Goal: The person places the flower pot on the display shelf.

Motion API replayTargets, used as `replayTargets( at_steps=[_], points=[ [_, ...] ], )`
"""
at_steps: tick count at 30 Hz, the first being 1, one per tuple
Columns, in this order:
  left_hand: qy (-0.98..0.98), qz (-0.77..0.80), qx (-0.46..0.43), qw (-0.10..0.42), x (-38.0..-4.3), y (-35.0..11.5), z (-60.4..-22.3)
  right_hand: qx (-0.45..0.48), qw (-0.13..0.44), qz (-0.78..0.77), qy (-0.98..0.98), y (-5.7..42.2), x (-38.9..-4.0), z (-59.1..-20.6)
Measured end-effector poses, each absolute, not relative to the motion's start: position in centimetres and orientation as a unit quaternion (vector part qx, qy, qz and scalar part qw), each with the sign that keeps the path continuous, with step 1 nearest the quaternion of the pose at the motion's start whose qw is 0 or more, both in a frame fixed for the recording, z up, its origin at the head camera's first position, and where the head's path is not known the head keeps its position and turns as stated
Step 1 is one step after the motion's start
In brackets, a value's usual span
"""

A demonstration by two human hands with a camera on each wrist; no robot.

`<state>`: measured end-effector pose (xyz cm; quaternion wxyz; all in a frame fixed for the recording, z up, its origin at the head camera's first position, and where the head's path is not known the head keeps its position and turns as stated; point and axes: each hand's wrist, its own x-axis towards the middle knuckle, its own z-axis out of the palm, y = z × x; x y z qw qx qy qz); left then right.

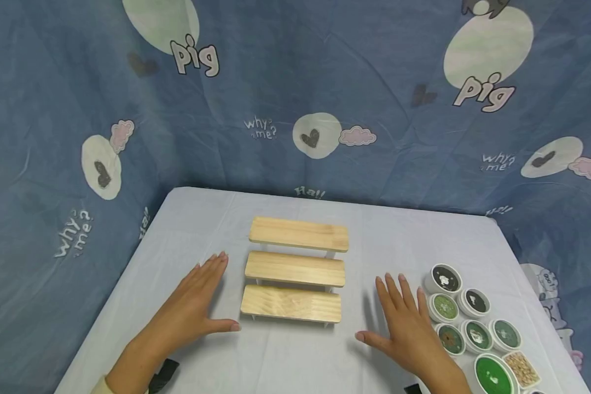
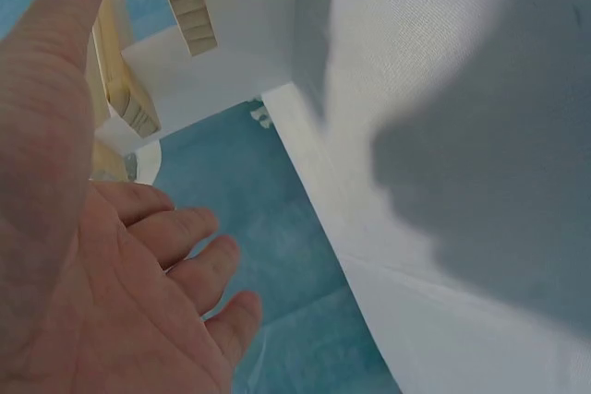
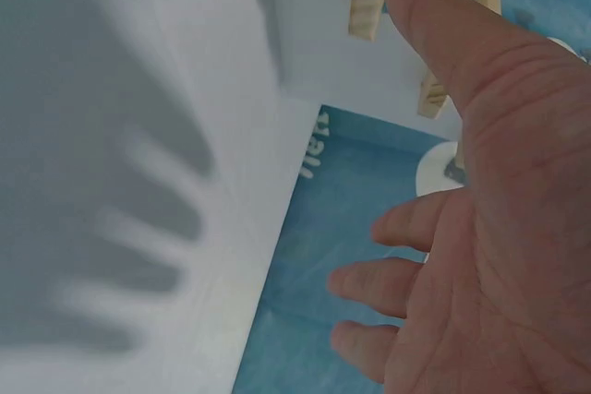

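Between the left and right fingers (image 1: 215,276), boards (image 1: 295,268) showed pale yellow grain; beyond them, blue cloth (image 1: 256,82) bore white and pink prints.

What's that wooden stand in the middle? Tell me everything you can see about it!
The wooden stand has three pale yellow planks with rounded corners and visible grain, one behind another like steps. Small pale supports peek out underneath; their material is hard to tell. It stands upright on the white table surface, between the left hand and right hand. The head view shows gaps between it and both hands.
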<state>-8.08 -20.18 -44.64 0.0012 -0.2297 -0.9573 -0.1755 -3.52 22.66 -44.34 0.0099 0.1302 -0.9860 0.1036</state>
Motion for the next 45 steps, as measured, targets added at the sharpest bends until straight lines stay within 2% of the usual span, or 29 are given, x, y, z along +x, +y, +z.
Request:
replayTargets(
  at_steps=[19, 31, 38, 45],
  points=[
    [-0.956, -0.191, -0.221, -0.019, -8.4, -19.3, -45.4, 0.124, 0.011, 0.111, -0.986, 23.2, -3.3, -44.7],
    [-0.956, -0.213, -0.195, -0.058, -8.2, -18.5, -45.7, 0.133, 0.046, 0.114, -0.983, 23.9, -2.8, -44.5],
    [-0.954, -0.220, -0.194, -0.054, -8.0, -18.1, -46.4, 0.132, 0.065, 0.105, -0.984, 24.4, -2.3, -44.5],
    [-0.951, -0.226, -0.203, -0.054, -8.2, -17.6, -47.2, 0.140, 0.115, 0.080, -0.980, 25.0, -1.7, -44.8]
  ],
)
